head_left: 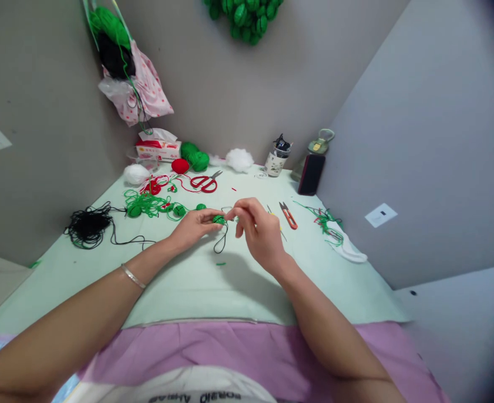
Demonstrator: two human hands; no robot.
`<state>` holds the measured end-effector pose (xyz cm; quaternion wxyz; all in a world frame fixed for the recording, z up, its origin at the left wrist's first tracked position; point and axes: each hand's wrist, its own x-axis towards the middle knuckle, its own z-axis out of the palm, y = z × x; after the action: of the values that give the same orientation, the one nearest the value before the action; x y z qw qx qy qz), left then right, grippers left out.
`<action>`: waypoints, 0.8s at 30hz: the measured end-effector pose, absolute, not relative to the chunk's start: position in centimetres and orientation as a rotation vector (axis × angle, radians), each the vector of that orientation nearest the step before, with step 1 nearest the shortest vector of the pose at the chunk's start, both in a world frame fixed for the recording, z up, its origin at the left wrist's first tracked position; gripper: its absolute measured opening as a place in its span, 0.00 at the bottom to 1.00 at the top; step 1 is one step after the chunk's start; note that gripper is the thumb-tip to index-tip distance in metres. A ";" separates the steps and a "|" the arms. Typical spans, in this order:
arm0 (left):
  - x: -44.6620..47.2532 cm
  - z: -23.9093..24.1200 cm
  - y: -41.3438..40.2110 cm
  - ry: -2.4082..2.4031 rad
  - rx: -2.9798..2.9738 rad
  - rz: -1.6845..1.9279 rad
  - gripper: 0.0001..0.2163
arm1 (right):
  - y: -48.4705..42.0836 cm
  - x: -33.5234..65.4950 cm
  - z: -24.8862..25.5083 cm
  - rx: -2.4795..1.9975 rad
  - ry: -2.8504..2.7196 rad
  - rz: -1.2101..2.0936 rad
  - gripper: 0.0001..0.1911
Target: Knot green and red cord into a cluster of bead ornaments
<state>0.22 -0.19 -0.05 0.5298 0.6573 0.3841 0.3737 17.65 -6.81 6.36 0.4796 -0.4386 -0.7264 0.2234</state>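
Between the fingertips of my left hand (197, 228) is a small green crocheted ball (219, 220) with dark lines on it. A loop of black yarn (220, 244) hangs below the ball. My right hand (257, 229) is just to its right, thumb and index finger pinched close to the ball; whatever they grip is too small to make out. More green balls (179, 210) lie on the table left of my hands, beside a tangle of green yarn (146, 202).
Red-handled scissors (205, 182) and orange thread snips (289, 216) lie on the table (180, 296). Black yarn (88, 225) is heaped at left. Behind stand a tissue box (159, 150), a cup (278, 159) and a phone (312, 174). Yarn scraps (329, 224) lie at right.
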 end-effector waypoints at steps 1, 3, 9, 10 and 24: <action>0.1 -0.1 0.0 0.942 1.579 0.901 0.20 | -6.8 17.9 6.9 -1.060 -1.718 0.720 0.12; -0.3 -0.3 0.4 0.993 1.616 0.906 0.21 | -7.0 18.8 8.4 -0.972 -1.635 1.001 0.13; -1.2 -0.7 1.9 1.109 1.688 0.950 0.20 | -10.9 23.7 16.6 -0.668 -1.315 0.670 0.11; -1.3 -0.7 2.0 1.079 1.664 0.980 0.20 | -11.6 24.3 17.6 -0.699 -1.269 0.607 0.11; -1.1 1.4 0.1 0.768 1.468 0.872 0.21 | -4.6 21.2 6.8 -1.069 -1.750 0.403 0.05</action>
<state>-1.14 0.13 1.44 0.5929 0.6314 0.3304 0.3749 21.23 -4.63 6.79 0.5019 -0.4426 -0.7242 0.1668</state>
